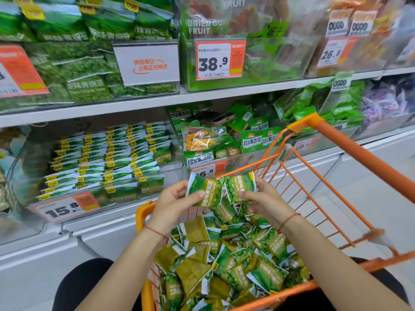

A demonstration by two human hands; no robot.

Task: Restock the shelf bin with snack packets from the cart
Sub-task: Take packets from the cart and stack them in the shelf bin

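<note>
Nearest the camera, the orange wire cart (350, 151) is heaped with loose green snack packets (226, 261), lying at all angles against one another and filling its basket. Two bare forearms reach over the heap, each with a thin red string at the wrist.

Just above the pile, the left hand (173, 203) pinches a green-and-olive packet (205, 190), thumb curled across its lower front and the other fingers hidden behind it. The right hand (262, 196) grips a second packet (239, 187) by its right side, thumb pressed on the front, fingers wrapped behind. The two held packets overlap at their inner edges, lifted clear of the pile below.

Beyond the hands, on the lower shelf to the left, stands the clear shelf bin (27, 153) with rows of the same kind of green packets stacked neatly on edge, and a price tag (67, 206) reading 15.8 on its front. To its right another bin holds mixed vegetable crisp bags (251, 140).

Farther up, the upper shelf carries bins of larger green pea bags (87, 86), a white notice card (147, 62) and a 38.9 price label (215, 61)
</note>
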